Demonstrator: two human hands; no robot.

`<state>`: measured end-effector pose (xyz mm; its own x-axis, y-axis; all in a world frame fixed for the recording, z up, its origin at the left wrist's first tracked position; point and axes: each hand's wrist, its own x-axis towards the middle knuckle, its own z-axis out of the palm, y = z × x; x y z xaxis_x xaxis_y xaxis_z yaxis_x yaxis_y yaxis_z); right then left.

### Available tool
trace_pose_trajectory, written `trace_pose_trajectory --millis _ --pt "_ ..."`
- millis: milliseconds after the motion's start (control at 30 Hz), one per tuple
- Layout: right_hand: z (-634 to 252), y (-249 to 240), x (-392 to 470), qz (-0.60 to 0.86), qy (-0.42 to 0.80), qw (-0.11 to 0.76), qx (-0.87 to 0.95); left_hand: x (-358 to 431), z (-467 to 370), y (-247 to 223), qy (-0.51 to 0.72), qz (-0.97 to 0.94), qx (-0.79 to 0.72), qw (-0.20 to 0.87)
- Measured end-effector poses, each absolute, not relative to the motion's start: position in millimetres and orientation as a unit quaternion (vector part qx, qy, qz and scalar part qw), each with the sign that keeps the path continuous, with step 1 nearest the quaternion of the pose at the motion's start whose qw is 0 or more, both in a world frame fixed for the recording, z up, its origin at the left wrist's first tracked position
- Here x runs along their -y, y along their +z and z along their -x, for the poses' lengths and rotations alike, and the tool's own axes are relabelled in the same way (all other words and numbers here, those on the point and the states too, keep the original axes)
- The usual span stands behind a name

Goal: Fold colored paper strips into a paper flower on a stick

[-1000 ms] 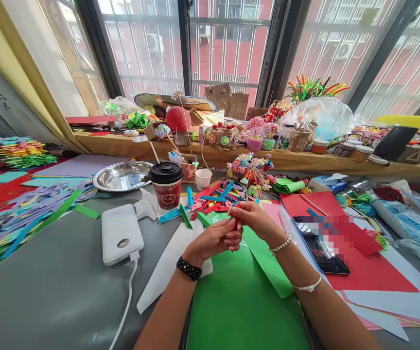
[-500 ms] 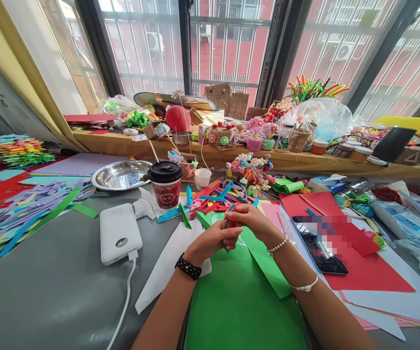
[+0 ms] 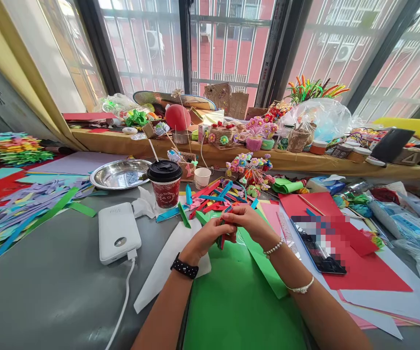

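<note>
holding folded red-and-green paper strips (image 3: pixel 222 241) short of grey desk (image 3: pixel 49 296)'s far edge; fingers of left hand (image 3: pixel 207 239) wrapped round, right hand (image 3: pixel 247 222) pinching top; best keep pressure even.

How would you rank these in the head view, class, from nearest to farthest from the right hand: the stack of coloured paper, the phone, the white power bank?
1. Phone: to the right of the right hand.
2. White power bank: to the left, past the left hand.
3. Stack of coloured paper: far left, towards the back.
</note>
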<state>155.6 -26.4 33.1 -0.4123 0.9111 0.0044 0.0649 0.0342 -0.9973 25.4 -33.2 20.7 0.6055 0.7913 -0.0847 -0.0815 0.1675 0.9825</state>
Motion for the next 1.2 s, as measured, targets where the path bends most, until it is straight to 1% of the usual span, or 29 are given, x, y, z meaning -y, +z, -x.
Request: trace_pose_trajectory --millis 67,133,200,433,633,867,1000,1100,1200 --pt "-157.6 33.5 26.0 0.383 0.573 0.365 0.626 33.8 -24.5 22.0 0.299 -0.562 -0.295 0.713" --pt "-159.3 34.1 25.4 0.379 0.561 0.378 0.631 34.4 -25.4 22.3 0.296 -0.554 -0.289 0.723" --pt "-160.2 34.4 24.7 0.382 0.556 0.385 0.63 34.9 -28.0 21.5 0.308 -0.556 -0.306 0.709" --pt "-158.5 32.2 23.5 0.374 0.569 0.382 0.625 36.6 -38.5 16.8 0.337 -0.603 -0.428 0.583" --pt "-159.1 31.8 22.9 0.367 0.567 0.389 0.626 34.4 -41.2 12.6 0.346 -0.645 -0.455 0.507" --pt "-159.0 31.2 23.6 0.375 0.554 0.393 0.631 31.7 -39.8 10.6 0.335 -0.649 -0.456 0.509" --pt "-158.3 29.4 22.3 0.395 0.529 0.395 0.639 30.6 -41.0 9.3 0.349 -0.639 -0.443 0.523" --pt "-160.5 30.9 20.6 0.407 0.495 0.391 0.661 25.7 -36.9 7.7 0.377 -0.618 -0.46 0.513" --pt "-167.0 34.0 17.0 0.445 0.437 0.392 0.676 16.4 -24.3 6.9 0.446 -0.546 -0.52 0.483"
